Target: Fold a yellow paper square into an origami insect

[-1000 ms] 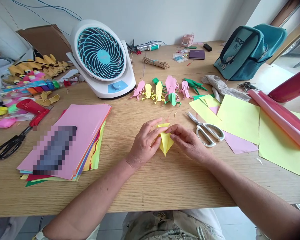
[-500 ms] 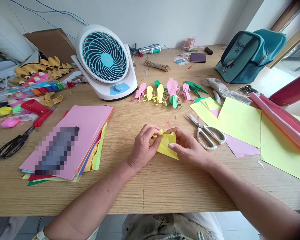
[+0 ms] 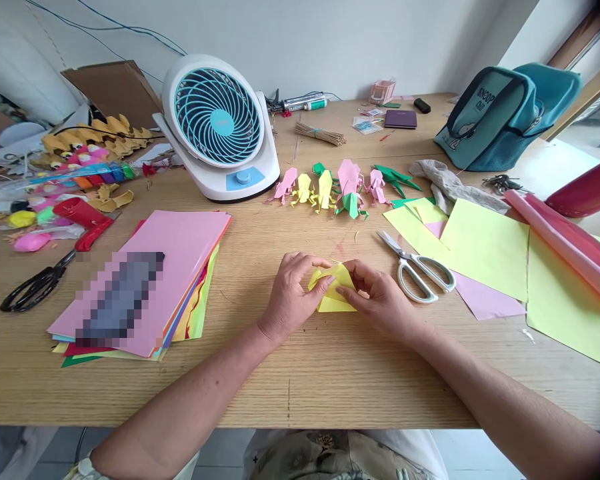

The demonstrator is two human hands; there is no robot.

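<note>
Bright-yellow folded paper piece point(image 3: 335, 304) held from both sides

Over the near half of the pale wood-grain surface point(image 3: 260, 393), the paper piece should handle as very light and thin, springy along its folds but easily creased or torn; its side edges, lightly pinched between thumb and fingers, look like the best hold. It lies directly between the hands. The left hand point(image 3: 296, 290) has its left side, fingers curled and thumb pressed on the front; the right hand point(image 3: 380, 293) pinches the right side likewise. Both are nearly closed on the paper. Whether it touches the surface cannot be told. White-handled metal scissors point(image 3: 405, 256) lie just right of the right hand; farther off stand small pink, yellow and green folded-paper figures point(image 3: 349, 177).
</note>
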